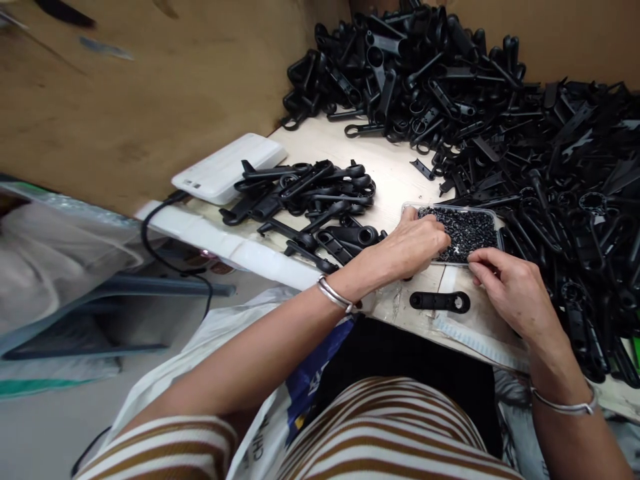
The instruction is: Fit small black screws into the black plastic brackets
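My left hand [419,241] is closed, its fingertips down at the left part of a clear plastic tray [495,220] filled with small black plastic pieces [467,227]. What those fingers pinch, if anything, is hidden. At the tray's front right corner, my right hand [510,283] has thumb and index finger drawn together; I cannot make out anything between them. One black plastic arm-shaped part [439,302] lies flat on the table just in front of the tray, between my two wrists, touched by neither hand.
A big heap of black plastic parts [400,73] fills the back, and another pile [565,180] crowds the right side. Left of the tray lies a smaller group of black parts [310,190], beside a white box-like device [230,167] with a black cable. Cardboard [150,87] walls the back left.
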The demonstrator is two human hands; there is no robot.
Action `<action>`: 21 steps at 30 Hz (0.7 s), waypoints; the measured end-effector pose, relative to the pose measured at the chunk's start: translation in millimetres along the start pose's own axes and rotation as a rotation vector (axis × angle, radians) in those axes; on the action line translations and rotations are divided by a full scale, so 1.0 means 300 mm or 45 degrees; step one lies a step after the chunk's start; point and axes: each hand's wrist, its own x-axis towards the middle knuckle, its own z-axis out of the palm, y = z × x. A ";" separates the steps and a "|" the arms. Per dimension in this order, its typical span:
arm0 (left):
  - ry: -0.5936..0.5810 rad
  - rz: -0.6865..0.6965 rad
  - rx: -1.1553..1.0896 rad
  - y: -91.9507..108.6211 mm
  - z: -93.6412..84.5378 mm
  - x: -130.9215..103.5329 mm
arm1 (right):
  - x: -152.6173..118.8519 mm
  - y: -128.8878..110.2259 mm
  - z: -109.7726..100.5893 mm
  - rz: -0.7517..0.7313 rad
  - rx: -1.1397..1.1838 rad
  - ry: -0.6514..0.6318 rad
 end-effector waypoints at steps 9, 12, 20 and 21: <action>0.186 -0.277 -0.436 0.006 -0.047 -0.034 | -0.009 0.004 0.023 0.421 0.731 0.024; 0.317 -0.313 -0.578 0.012 -0.051 -0.048 | -0.001 -0.008 0.032 0.485 1.015 0.044; 0.590 -0.339 -1.169 0.057 -0.026 -0.083 | -0.007 -0.046 0.049 0.557 1.349 0.075; 0.617 -0.334 -1.231 0.068 -0.022 -0.088 | -0.009 -0.054 0.050 0.557 1.374 0.078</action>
